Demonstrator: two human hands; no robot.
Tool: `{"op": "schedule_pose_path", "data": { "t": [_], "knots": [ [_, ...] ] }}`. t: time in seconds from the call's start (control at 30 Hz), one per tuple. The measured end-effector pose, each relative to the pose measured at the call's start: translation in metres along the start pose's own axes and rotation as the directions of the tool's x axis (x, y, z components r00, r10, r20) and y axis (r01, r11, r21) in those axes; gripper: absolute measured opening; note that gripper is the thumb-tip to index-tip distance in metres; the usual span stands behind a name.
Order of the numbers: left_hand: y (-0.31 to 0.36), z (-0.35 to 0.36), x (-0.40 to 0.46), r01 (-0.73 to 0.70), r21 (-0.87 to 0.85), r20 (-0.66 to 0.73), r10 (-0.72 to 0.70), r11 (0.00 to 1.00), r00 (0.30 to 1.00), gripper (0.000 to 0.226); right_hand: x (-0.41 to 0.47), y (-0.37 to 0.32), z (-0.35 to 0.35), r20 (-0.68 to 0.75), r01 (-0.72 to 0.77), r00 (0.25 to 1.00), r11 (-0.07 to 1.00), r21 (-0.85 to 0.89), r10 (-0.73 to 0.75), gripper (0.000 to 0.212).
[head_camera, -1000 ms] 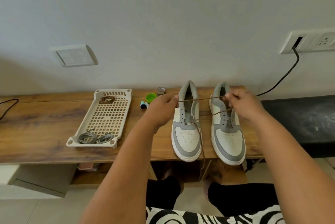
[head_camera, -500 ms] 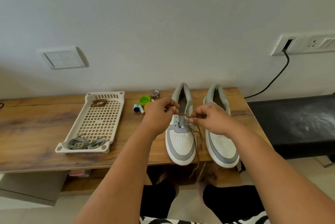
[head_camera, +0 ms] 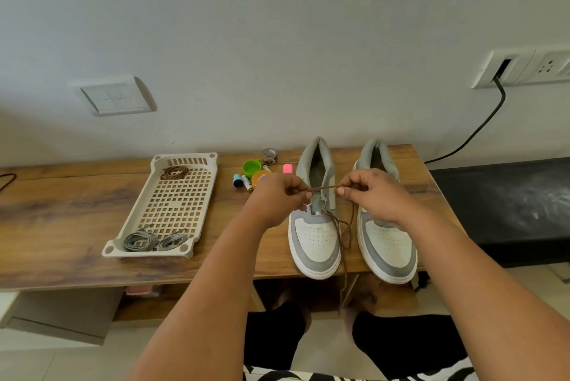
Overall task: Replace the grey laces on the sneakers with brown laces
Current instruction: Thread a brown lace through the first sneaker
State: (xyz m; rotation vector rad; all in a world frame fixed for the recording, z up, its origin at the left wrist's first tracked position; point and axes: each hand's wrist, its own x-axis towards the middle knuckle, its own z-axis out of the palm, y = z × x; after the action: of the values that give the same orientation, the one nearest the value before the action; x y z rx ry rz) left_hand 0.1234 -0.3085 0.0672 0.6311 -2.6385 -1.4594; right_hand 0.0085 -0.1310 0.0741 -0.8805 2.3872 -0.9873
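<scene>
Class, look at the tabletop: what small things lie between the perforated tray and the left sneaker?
In the head view, between tray and left sneaker: a green cap, small tubes, an orange lid, a pink eraser.

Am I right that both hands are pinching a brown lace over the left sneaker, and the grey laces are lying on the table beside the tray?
Not quite. The head view shows the grey laces inside the tray, at its near end, not beside it. The rest holds: left hand and right hand pinch the brown lace over the left sneaker.

Soft even daylight, wide-angle edge warp
</scene>
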Motion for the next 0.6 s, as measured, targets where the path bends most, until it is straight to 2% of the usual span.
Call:
{"op": "schedule_pose_path", "data": {
  "t": [0.07,0.13,0.2,0.27,0.4,0.5,0.6],
  "knots": [
    [0.001,-0.001,-0.001,-0.002,-0.008,0.012,0.002,1.000,1.000,0.010,0.000,0.002,-0.002,-0.009,-0.006,1.000,0.998,-0.065,0.005,0.013],
    [0.002,-0.001,-0.002,-0.020,0.063,0.044,0.017,0.998,0.999,0.012,-0.001,0.000,0.001,-0.025,0.029,0.999,0.997,-0.077,-0.031,0.035],
    [0.004,0.001,-0.002,-0.033,0.102,0.061,0.027,0.994,0.998,0.012,-0.001,-0.008,0.008,-0.033,0.060,0.998,0.993,0.100,-0.057,0.043],
    [0.006,0.005,-0.001,-0.046,0.117,0.052,0.040,0.992,0.998,0.008,-0.001,-0.014,0.018,0.005,0.055,0.998,0.969,0.240,-0.058,0.032],
    [0.005,0.010,0.001,-0.042,0.089,0.023,0.040,0.995,0.999,0.021,0.002,-0.012,0.030,0.018,0.037,0.999,0.958,0.283,-0.044,0.008],
    [-0.004,0.009,0.005,0.002,0.068,0.017,-0.003,0.998,1.000,0.038,0.006,-0.004,0.029,0.060,-0.029,0.998,0.949,0.314,0.011,0.004],
    [-0.015,0.012,0.013,0.094,0.113,-0.101,-0.083,0.989,0.991,0.027,0.009,0.002,0.029,0.091,-0.112,0.992,0.955,0.274,0.090,0.008]
  ]
}}
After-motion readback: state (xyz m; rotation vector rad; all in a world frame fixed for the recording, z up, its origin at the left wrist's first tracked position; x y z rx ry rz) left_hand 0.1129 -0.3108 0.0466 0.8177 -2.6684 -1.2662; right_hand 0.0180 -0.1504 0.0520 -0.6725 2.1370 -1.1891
